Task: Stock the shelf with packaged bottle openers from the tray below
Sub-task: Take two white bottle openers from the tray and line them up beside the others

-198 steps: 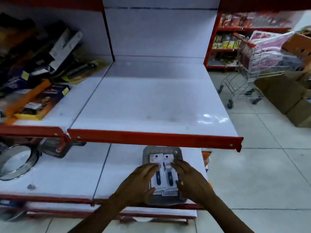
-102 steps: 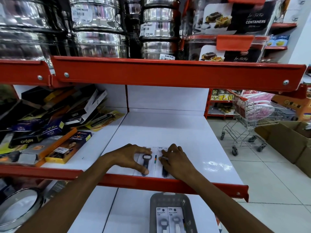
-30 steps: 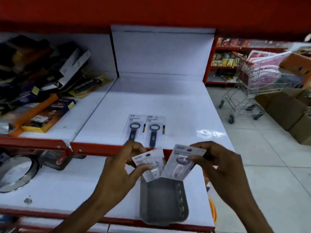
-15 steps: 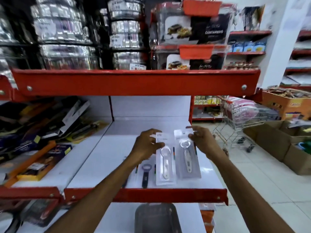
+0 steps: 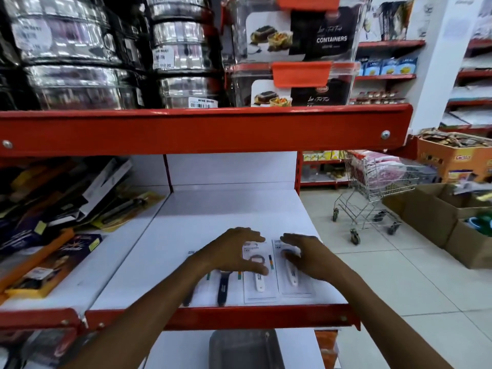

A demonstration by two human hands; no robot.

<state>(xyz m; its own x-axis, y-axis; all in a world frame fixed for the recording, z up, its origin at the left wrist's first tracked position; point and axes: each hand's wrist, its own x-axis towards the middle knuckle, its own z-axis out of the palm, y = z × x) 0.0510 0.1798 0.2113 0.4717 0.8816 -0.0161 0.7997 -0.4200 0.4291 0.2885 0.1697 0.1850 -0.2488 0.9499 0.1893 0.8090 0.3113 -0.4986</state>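
Note:
Two packaged bottle openers with white handles lie flat, side by side, near the front of the white shelf (image 5: pixel 226 206): the left pack (image 5: pixel 259 284) and the right pack (image 5: pixel 292 282). My left hand (image 5: pixel 233 253) arches over the top of the left pack, fingers spread, thumb touching the card. My right hand (image 5: pixel 306 258) rests with spread fingers on the right pack. To their left lie two dark-handled packaged openers (image 5: pixel 223 288), partly hidden by my left forearm. The grey tray (image 5: pixel 243 350) sits on the lower shelf, and its inside looks dark.
The shelf's red front rail (image 5: pixel 213 318) runs below the packs, and a red upper shelf rail (image 5: pixel 202 129) hangs overhead with steel tins and food containers on it. Boxed kitchenware (image 5: pixel 53 262) fills the bay to the left. A shopping cart (image 5: pixel 372 198) and cardboard boxes (image 5: pixel 439 217) stand on the floor at right.
Half a second ago both hands held the two white-handled packs upright by their tops above the shelf. Now the packs lie flat beside the dark-handled ones, with my fingers spread over them.

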